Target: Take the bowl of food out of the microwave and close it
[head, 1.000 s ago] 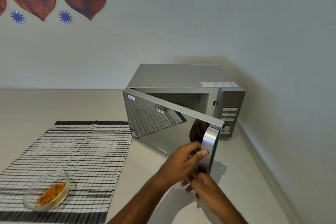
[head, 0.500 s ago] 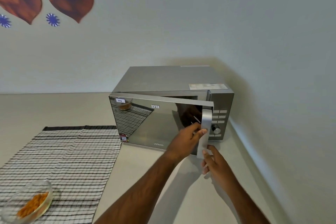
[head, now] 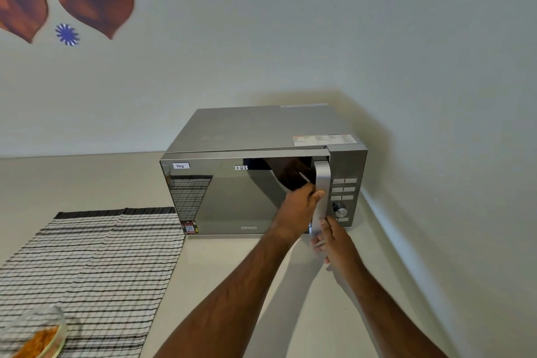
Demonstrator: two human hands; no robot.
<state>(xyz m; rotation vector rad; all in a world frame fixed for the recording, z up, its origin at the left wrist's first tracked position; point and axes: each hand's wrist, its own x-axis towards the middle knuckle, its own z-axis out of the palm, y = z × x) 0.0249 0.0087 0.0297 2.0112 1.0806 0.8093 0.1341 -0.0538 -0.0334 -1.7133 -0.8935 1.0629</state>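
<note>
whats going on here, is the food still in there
No, the bowl of food is already out, resting on the striped cloth to the left of the microwave. A person is shutting the microwave door, which looks closed or very nearly so. The left hand has its grip around the middle of the door handle, and the right hand touches the handle's lower end.
</note>
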